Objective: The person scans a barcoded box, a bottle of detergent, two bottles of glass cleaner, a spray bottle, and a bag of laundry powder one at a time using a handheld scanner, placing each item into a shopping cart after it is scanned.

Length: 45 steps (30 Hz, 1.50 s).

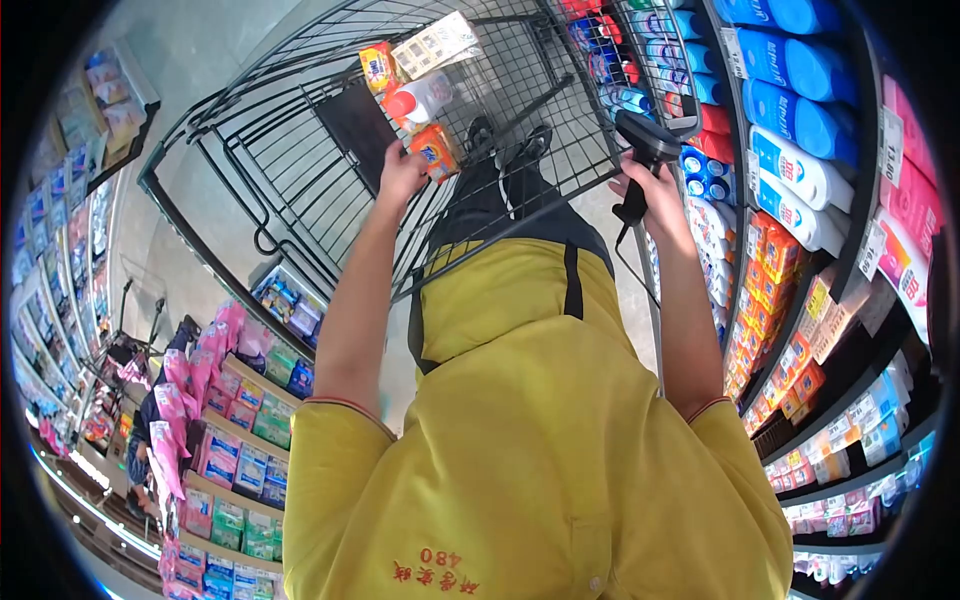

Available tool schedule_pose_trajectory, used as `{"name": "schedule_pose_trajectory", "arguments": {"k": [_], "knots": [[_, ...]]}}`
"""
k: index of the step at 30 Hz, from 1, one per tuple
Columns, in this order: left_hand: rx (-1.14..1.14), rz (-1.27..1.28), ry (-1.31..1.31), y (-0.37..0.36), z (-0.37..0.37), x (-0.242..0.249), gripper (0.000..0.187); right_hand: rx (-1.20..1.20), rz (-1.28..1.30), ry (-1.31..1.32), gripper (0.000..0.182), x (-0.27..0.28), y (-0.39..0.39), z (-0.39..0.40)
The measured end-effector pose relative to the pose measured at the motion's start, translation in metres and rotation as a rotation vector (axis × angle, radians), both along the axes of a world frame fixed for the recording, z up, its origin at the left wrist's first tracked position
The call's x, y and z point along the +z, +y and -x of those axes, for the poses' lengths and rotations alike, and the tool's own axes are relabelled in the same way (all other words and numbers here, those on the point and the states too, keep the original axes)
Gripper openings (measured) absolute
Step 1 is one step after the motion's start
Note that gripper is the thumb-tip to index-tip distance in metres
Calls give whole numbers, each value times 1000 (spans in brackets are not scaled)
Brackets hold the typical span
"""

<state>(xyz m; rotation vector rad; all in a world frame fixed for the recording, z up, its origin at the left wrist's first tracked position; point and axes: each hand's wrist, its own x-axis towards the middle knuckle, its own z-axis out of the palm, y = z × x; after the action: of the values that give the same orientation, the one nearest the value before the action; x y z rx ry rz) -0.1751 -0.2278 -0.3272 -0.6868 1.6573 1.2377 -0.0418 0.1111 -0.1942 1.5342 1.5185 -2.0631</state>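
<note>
Left hand [403, 174]: pinching an orange box [436, 153] (pink-capped bottle [430, 97] just beyond).
Right hand [655, 195]: wrapped around a black scanner [648, 138].
Cart [148, 181]: white carton [437, 45] beside yellow-orange pack [378, 68].

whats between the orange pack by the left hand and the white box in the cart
In the head view, a white bottle with a red cap lies between the orange pack and the white box.

Towards eleven o'clock, a wire cart [275, 165] carries a pale box [436, 45], a yellow-orange pack [378, 66] and a red-capped bottle [428, 97]; towards two to three o'clock, dark shelves [872, 195] bear blue bottles [785, 60], white bottles [790, 170] and orange packs [768, 265].
</note>
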Motion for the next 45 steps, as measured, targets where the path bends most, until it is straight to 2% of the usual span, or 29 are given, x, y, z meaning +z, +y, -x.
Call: {"name": "schedule_pose_trajectory", "arguments": {"k": [2,4,6,10,12,13,15,19,20,21,24,26,28,30,34,35,36,38,40,42,43,45], "knots": [[-314,-57,8,-21,-18,-16,65,61,44,-4,24,-7,6,0],[-430,-150,205,-32,-49,-21,54,76,46,-27,24,-8,9,6],[-616,-110,342,-19,-58,35,45,62,40,-7,24,-5,9,13],[-809,-199,471,-2,-69,77,38,25,37,110,21,-28,12,15],[-847,-121,611,5,-65,84,39,6,2,122,21,-27,9,22],[-871,-160,648,10,-58,93,39,30,44,144,22,-27,11,24],[-1052,90,829,19,-43,113,42,14,84,192,22,-31,14,28],[-1040,-32,994,29,-38,121,38,11,130,291,14,-31,11,31],[-1206,91,858,33,-38,124,37,39,108,316,21,-40,11,30],[-1362,222,711,34,-39,126,35,65,112,354,21,-41,10,28],[-1348,269,789,29,-39,125,33,30,67,359,20,-12,2,18],[-1377,286,808,25,-36,117,34,43,143,456,21,-2,10,4],[-1393,307,818,18,-37,110,36,16,113,513,27,15,20,-15],[-1398,378,796,17,-35,111,36,36,-11,446,35,38,41,-37],[-1323,399,767,13,-35,105,35,-34,-136,378,39,63,88,-88],[-1311,371,834,12,-34,99,36,-81,-204,370,40,93,93,-95],[-1308,385,845,23,-31,109,36,-127,-271,361,41,121,98,-102],[-1231,299,815,73,-31,151,39,-158,-469,455,44,125,117,-116],[-1146,116,914,129,-31,194,42,-210,-566,551,51,153,127,-124],[-1107,-74,1071,183,-25,219,44,-251,-751,634,46,199,129,-123],[-1063,-211,1053,214,-26,240,43,-248,-749,641,46,210,135,-123],[-1002,-439,1049,275,-35,289,41,-117,-1161,597,75,224,150,-121]]}}
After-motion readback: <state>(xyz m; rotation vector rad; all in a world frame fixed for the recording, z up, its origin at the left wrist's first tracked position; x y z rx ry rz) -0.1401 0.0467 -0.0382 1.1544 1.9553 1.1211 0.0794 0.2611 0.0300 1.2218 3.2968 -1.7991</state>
